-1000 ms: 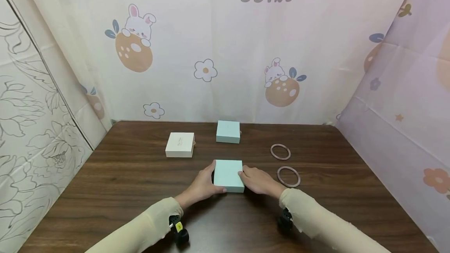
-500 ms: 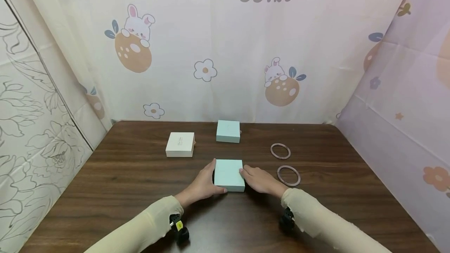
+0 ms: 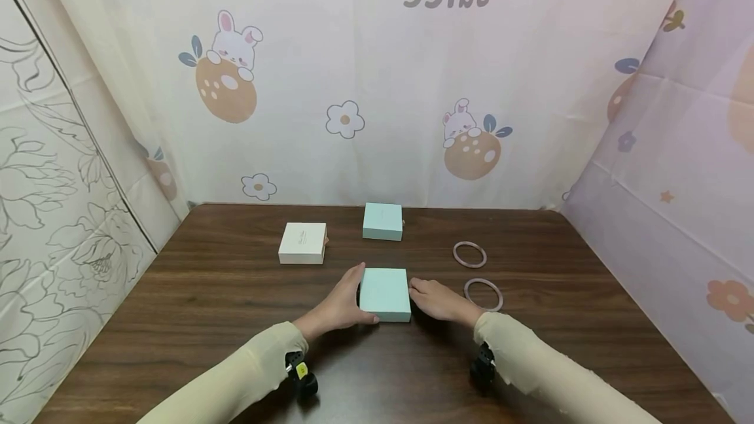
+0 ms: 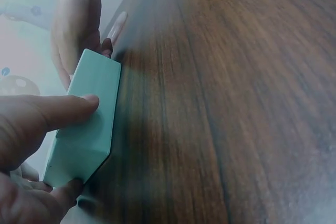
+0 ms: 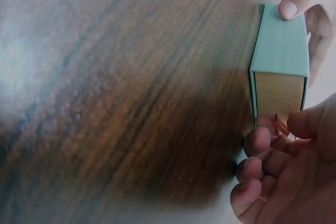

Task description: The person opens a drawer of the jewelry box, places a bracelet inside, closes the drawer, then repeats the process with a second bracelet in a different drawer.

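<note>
A mint-green drawer box [image 3: 385, 293] lies flat at the middle of the brown table. My left hand [image 3: 338, 307] grips its left part, the thumb along the near side in the left wrist view. At the right end, my right hand [image 3: 438, 300] has its thumb and forefinger at a small ribbon tab [image 5: 282, 125], which they pinch. The tab comes out of the box's tan drawer front [image 5: 278, 94], seen in the right wrist view. That drawer looks pushed in. The right hand's other fingers are curled beside the box.
Behind stand a cream box [image 3: 302, 243] with a small tab and another mint box [image 3: 382, 221]. Two pinkish-grey rings [image 3: 470, 254] lie to the right, the nearer one close to my right wrist. A printed curtain [image 3: 389, 70] hangs along the table's back edge.
My right thumb has slid off the box's top edge to its right end, where the ribbon tab is. The left hand keeps its grip, and the box has hardly moved.
</note>
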The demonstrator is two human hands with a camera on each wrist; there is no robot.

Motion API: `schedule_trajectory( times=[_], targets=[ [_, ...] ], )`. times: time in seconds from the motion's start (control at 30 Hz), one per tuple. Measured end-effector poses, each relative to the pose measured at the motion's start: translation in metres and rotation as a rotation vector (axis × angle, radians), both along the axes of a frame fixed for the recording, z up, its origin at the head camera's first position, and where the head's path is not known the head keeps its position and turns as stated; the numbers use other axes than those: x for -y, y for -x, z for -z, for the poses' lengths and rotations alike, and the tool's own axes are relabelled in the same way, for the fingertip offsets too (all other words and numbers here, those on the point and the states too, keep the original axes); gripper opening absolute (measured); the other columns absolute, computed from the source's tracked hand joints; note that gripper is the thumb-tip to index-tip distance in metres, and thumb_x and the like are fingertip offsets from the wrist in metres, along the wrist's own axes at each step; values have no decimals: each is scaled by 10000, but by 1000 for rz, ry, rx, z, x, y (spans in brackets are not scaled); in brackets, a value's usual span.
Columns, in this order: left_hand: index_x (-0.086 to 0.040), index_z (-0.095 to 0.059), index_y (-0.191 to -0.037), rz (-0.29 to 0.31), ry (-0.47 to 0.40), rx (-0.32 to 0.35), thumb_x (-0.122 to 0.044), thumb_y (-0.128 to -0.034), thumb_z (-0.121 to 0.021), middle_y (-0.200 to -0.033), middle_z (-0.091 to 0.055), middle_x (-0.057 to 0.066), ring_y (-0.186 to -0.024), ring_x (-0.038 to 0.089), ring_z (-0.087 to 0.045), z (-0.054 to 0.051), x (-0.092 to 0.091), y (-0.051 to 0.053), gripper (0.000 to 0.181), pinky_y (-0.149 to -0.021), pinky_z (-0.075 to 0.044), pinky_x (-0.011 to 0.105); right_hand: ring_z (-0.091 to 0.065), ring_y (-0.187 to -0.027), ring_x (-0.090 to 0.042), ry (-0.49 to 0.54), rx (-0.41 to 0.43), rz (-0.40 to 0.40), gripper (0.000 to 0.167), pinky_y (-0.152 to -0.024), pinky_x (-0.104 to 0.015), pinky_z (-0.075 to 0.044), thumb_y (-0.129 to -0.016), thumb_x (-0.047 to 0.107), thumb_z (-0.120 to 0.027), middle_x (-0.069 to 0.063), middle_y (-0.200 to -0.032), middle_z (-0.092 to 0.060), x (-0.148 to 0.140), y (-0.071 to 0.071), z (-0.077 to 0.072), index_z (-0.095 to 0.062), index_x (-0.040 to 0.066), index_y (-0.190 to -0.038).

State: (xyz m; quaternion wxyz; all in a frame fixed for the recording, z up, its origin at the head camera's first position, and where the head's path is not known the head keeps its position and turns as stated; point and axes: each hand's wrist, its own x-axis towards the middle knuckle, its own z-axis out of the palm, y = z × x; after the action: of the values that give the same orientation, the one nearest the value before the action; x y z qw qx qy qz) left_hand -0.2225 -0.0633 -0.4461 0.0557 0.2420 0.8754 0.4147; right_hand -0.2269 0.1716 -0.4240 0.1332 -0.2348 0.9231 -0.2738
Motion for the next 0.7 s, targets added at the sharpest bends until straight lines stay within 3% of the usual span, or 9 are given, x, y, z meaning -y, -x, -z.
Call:
schedule_trajectory(
  times=[0.43,0.7],
  targets=[
    [91,-249,-1460,-10,58,5,-236,-680,-875,-1423,-324,244,-1265,366,-392,0,1,7,1052,-987,-378,464,-347,-499,-125,-24,-91,37,264,-503,-272,-315,-1026,133,-381,2,-609,-402,4,1,7,-453,125,-772],
    [94,-252,-1458,-4,64,5,-238,-667,-882,-1416,-324,245,-1255,364,-402,0,2,7,1064,-981,-385,464,-356,-495,-129,-52,-96,56,256,-491,-277,-305,-1016,127,-403,-3,-604,-417,6,0,7,-458,126,-766]
  ],
)
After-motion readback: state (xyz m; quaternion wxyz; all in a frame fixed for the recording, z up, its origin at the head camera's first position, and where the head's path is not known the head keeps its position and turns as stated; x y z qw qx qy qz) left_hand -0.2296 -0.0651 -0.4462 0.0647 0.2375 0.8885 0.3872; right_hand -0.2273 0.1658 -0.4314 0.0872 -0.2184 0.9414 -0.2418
